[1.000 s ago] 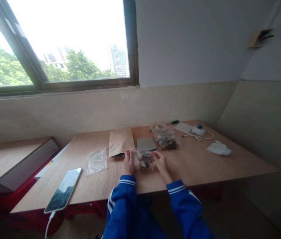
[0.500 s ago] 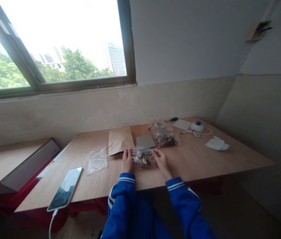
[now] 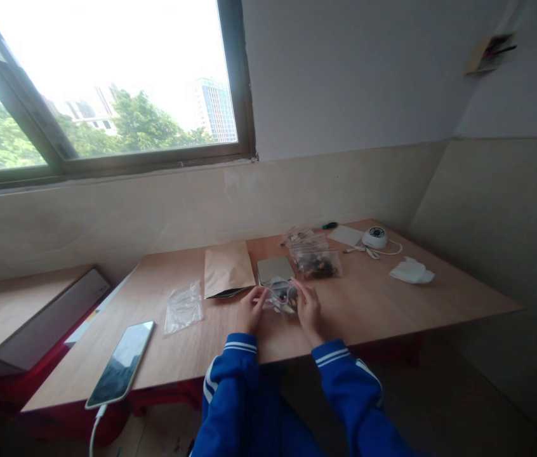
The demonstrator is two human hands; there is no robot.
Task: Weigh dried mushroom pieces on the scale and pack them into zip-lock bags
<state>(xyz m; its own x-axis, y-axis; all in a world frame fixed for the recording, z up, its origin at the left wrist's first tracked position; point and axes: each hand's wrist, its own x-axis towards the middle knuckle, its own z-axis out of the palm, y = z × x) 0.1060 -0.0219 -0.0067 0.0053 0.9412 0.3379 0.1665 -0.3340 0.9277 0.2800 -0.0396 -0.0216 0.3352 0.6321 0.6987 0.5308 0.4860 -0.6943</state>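
A small clear zip bag with dark and pale pieces inside (image 3: 282, 295) is held over the wooden table (image 3: 383, 304) near its front edge. My left hand (image 3: 251, 308) grips its left side. My right hand (image 3: 307, 308) grips its right side. Both sleeves are blue with white stripes. The bag looks bunched between the hands. Just behind it lies a small grey flat scale (image 3: 275, 269).
A brown paper envelope (image 3: 228, 269) lies left of the scale. An empty clear bag (image 3: 183, 306) and a phone on a cable (image 3: 121, 362) lie further left. Filled bags (image 3: 316, 259), a white round device (image 3: 375, 237) and a crumpled tissue (image 3: 411, 271) sit at the right back.
The bag was held flat and stretched between both hands; now it is bunched up and my hands are closer together. The view has shifted slightly.
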